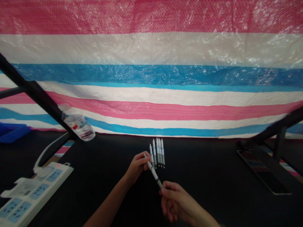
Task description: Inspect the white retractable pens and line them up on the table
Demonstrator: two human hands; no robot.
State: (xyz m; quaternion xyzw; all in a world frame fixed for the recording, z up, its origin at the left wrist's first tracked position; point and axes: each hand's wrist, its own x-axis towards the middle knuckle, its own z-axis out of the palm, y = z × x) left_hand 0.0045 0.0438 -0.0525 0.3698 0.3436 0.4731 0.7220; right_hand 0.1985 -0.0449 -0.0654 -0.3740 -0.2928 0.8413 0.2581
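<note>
Between both hands a white pen [154, 174] with a grey grip is held at a slant above the black table. My left hand [139, 164] pinches its upper, clicker end between thumb and fingers. At the lower, grey tip end, my right hand [174, 198] closes thumb and forefinger on the same pen, hiding the tip. Just beyond the hands, several similar white and grey pens [158, 153] lie side by side in a row, tips toward me. The leftmost one lies close to my left hand's fingers.
A white power strip [39, 189] with a plug and cable lies at the left. A clear plastic bottle [81, 126] stands near a black frame bar [40, 101]. To the right lies a dark phone [264, 171]. Striped sheeting [165, 110] hangs behind the table; a blue tray [13, 132] sits far left.
</note>
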